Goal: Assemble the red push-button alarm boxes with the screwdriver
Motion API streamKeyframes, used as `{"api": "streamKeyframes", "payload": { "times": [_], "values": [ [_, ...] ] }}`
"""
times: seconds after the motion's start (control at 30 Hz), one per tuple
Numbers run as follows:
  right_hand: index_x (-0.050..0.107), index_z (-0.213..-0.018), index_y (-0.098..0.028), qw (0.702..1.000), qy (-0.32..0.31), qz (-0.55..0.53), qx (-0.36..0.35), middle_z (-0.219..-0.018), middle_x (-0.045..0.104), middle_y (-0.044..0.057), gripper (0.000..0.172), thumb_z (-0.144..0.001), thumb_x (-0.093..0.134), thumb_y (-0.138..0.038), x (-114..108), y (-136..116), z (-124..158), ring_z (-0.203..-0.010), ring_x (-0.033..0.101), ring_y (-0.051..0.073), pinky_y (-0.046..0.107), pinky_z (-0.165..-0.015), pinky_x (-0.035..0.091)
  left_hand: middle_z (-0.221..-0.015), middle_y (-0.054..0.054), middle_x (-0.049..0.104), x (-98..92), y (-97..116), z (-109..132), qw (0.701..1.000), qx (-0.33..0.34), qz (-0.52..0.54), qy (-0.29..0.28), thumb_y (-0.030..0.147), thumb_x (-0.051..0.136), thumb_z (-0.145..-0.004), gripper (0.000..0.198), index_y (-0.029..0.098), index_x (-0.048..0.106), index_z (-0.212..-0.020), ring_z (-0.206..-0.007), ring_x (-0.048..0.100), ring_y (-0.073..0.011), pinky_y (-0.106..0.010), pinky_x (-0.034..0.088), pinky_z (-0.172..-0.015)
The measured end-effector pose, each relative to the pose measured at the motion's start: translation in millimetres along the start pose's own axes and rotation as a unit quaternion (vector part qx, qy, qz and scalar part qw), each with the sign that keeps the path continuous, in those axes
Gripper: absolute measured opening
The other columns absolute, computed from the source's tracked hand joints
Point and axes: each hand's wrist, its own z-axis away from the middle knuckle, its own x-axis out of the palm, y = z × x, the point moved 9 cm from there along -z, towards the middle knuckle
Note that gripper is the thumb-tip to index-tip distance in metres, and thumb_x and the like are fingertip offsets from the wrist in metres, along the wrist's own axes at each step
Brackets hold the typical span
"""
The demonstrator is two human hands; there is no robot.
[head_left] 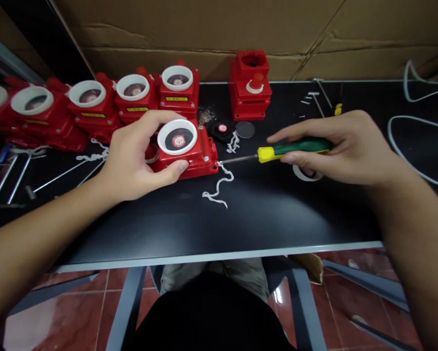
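My left hand point(136, 158) is closed around a red box-shaped housing point(197, 165) lying on the black table. A white ring point(177, 137) with a dark, red-and-white centre faces up on it. In my right hand point(335, 146) is a screwdriver point(295, 147) with a green and yellow handle, held level. Its shaft points left, and the tip meets the housing's right end, near where a white cord point(224, 180) comes out and trails onto the table. Whether the tip sits in a screw is too small to tell.
Several similar red housings point(90, 112) stand in a row at the back left. Another red housing point(251, 92), without a white ring, is at the back. A clear disc point(245, 129), metal T-shaped tools point(319, 102) and a pale cable point(416, 168) lie around; cardboard point(204, 29) stands behind.
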Motion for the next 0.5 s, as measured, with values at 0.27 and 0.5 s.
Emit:
{"api": "streamKeyframes", "payload": {
  "times": [0.27,0.5],
  "values": [
    [0.087,-0.133,-0.014,0.988,-0.027,-0.118,0.096,-0.072,0.079,-0.001,0.044,-0.106,0.085,-0.048,9.8,7.8,3.1,-0.041,0.06,0.006,0.016,-0.043,0.049,-0.144,-0.01,0.086,0.7,2.9,-1.9,1.0,0.005,0.003,-0.015,0.06,0.07,-0.109,0.064,0.012,0.07,-0.151,-0.125,0.085,-0.0251,-0.036,0.068,-0.109],
    [0.088,-0.131,-0.014,0.979,-0.043,-0.149,0.133,-0.069,0.077,-0.001,0.041,-0.105,0.083,-0.045,12.8,12.3,2.6,-0.038,0.055,0.005,0.017,-0.037,0.044,-0.148,-0.004,0.085,1.8,-0.9,-1.2,0.999,-0.034,0.001,-0.027,0.057,0.07,-0.102,0.061,0.023,0.07,-0.153,-0.13,0.085,-0.0281,-0.042,0.07,-0.117]
  ]
}}
